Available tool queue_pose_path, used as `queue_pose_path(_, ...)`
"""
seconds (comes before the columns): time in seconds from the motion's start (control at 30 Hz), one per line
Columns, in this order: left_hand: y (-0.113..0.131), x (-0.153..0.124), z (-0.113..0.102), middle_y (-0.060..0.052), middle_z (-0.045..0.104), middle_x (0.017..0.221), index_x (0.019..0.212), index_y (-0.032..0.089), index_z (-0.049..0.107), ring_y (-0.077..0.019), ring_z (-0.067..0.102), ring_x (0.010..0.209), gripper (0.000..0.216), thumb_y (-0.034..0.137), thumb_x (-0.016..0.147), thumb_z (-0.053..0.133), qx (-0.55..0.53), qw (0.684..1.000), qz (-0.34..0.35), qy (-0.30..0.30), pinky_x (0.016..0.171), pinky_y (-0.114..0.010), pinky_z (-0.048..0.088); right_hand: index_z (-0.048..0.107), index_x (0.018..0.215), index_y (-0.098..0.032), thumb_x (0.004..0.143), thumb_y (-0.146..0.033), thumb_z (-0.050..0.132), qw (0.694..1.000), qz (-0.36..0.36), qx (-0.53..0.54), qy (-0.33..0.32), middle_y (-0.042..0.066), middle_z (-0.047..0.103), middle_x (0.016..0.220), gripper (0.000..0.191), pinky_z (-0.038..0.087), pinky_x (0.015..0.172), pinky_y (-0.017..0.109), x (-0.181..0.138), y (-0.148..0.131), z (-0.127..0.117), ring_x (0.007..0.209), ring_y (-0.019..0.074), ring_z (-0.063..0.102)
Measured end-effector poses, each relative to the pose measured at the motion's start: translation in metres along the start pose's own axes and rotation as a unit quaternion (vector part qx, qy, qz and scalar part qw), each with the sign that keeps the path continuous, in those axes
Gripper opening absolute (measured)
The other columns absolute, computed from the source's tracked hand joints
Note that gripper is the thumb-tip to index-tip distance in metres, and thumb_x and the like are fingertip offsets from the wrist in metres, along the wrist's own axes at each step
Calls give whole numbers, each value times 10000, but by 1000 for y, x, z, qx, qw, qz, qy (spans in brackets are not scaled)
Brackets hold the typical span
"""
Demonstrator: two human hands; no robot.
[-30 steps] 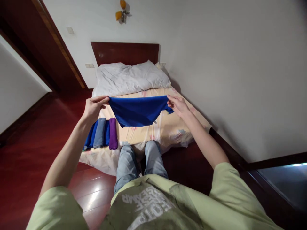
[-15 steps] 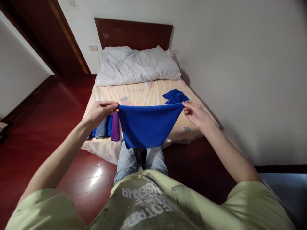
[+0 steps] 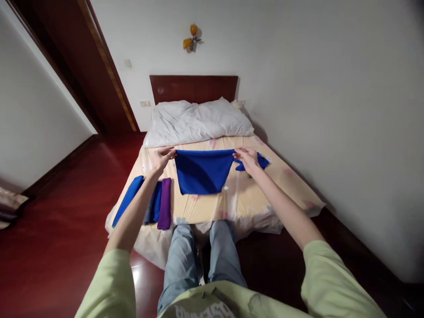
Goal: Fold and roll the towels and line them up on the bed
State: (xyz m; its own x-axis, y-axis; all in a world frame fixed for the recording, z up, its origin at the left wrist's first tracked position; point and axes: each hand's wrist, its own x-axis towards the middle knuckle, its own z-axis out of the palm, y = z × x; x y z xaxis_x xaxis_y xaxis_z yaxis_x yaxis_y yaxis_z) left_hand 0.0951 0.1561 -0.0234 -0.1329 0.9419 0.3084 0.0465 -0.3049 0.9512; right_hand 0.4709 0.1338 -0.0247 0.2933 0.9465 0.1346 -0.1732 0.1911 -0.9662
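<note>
A blue cloth [image 3: 202, 171] is stretched between both hands and lies over the bed's patterned sheet [image 3: 265, 194]. My left hand [image 3: 162, 158] pinches its top left corner. My right hand [image 3: 247, 158] pinches its top right corner. Just past my right hand lies another crumpled blue cloth [image 3: 261, 161]. Under my left forearm, folded cloths sit in a row: a purple one [image 3: 164, 203] and blue ones [image 3: 127, 205].
A white duvet [image 3: 198, 121] lies bunched at the head of the bed below a dark wooden headboard [image 3: 194, 88]. A white wall runs along the right side. Red wooden floor [image 3: 59, 212] and a doorway are on the left.
The blue cloth was held up in the air close to my body; both hands have moved forward and down, and it now lies on the bed sheet.
</note>
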Motion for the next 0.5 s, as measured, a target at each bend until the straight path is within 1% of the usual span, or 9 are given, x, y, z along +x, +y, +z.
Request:
queue_pose_path(0.07,7,12,-2,-154,782,950,1121,72,768,-251,758,863,634,524,687,867,25,998,63,11,820,-371,624,661,827,-174,637,-348,926,998,-58,7,-4,-23,706,695,370,566,617,197,12,-6,2,642,110,703)
queue_pose_path(0.13,3,11,-8,-157,783,1025,1130,97,780,-244,757,863,592,530,730,832,71,992,101,19,814,-358,624,665,856,-179,629,-428,921,995,-101,-5,-13,-13,722,721,423,580,654,223,15,-2,-5,660,121,706)
queue_pose_path(0.17,-5,5,-12,-158,782,1056,1126,109,786,-242,755,855,570,533,746,818,98,989,105,18,803,-354,623,667,867,-182,625,-460,917,994,-107,-16,-18,-9,728,729,446,586,672,236,14,5,-11,661,124,705)
queue_pose_path(0.23,-34,-14,-18,-156,779,1097,1122,125,791,-246,750,855,532,529,775,788,148,985,83,8,789,-349,618,673,884,-186,607,-507,914,994,-90,-43,-33,-3,736,736,488,588,691,257,7,34,-25,650,129,696)
queue_pose_path(0.3,-77,-43,-22,-145,785,1081,1136,135,788,-259,748,919,484,496,817,744,199,979,35,-16,820,-343,609,679,886,-188,573,-533,917,995,-47,-72,-50,3,735,724,523,579,686,269,-8,78,-39,630,136,681)
queue_pose_path(0.37,-128,-79,-21,-135,789,1066,1166,131,772,-254,743,976,442,424,838,722,248,968,-25,-33,875,-329,595,677,863,-190,541,-553,916,994,12,-99,-54,7,721,691,540,567,671,279,-31,133,-50,611,144,662)
queue_pose_path(0.4,-153,-98,-19,-128,789,1065,1209,127,749,-242,745,971,445,390,854,704,267,960,-65,-46,860,-311,593,673,848,-193,531,-562,911,991,50,-112,-50,11,716,683,542,557,653,283,-44,161,-55,603,149,655)
queue_pose_path(0.43,-177,-117,-17,-119,791,1055,1256,124,720,-226,752,941,449,360,876,676,284,949,-121,-61,809,-288,595,668,827,-194,520,-567,906,987,90,-128,-45,13,706,664,539,542,626,283,-59,189,-59,590,154,645)
queue_pose_path(0.5,-215,-152,-10,-85,796,1036,1280,154,695,-200,763,885,417,298,892,642,334,908,-239,-87,715,-248,584,656,764,-193,513,-571,892,973,159,-165,-25,15,686,633,512,510,579,279,-87,239,-65,569,160,627)
